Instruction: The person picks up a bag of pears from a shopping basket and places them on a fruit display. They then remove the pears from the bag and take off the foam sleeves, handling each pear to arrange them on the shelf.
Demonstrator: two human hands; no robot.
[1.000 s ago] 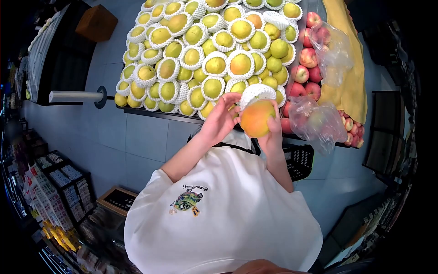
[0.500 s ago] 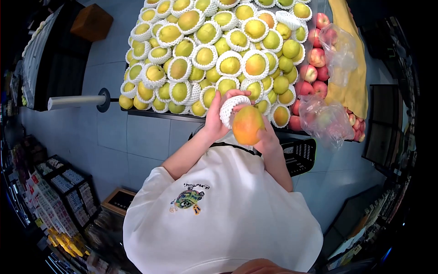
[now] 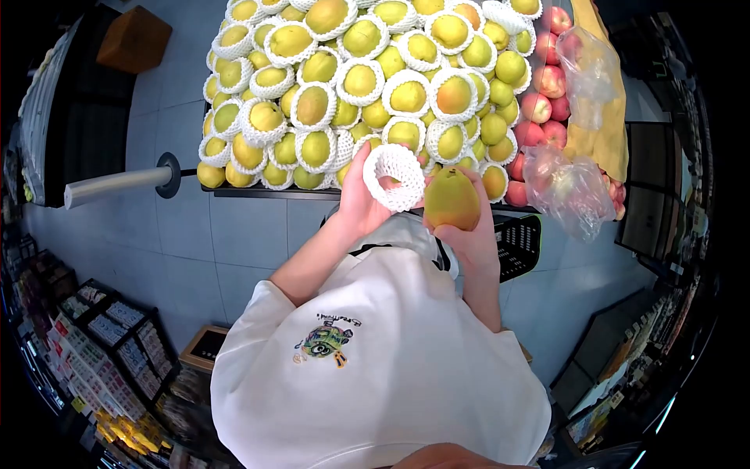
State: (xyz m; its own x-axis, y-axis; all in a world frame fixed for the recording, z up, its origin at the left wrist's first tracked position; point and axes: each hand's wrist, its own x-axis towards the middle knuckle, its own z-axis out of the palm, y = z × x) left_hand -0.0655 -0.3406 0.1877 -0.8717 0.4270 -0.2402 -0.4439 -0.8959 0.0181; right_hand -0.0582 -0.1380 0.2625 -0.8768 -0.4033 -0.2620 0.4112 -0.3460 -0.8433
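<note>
My left hand (image 3: 359,199) is closed around a white foam net sleeve (image 3: 379,173), whose round opening faces up toward me with no fruit inside. Just to its right, a yellow-green pear (image 3: 453,202) with a brownish blush rests bare in my right hand (image 3: 475,244). The thumb lies along the fruit's lower side and the fingers wrap behind it, mostly hidden. Both hands are in front of the near edge of a display heaped with pears (image 3: 361,80), many of them in the same kind of white foam sleeves.
Red apples (image 3: 549,80) lie right of the pears. Crumpled clear plastic bags (image 3: 574,187) and a yellow cloth (image 3: 601,117) are beside them. A black basket (image 3: 519,246) is below the display's right side. A roll of clear bags (image 3: 121,186) sticks out at the left.
The pear has turned in my right hand, bringing its end with the dark mark to the top, and moved right. The foam sleeve has tipped so its opening shows; the hands are farther apart.
</note>
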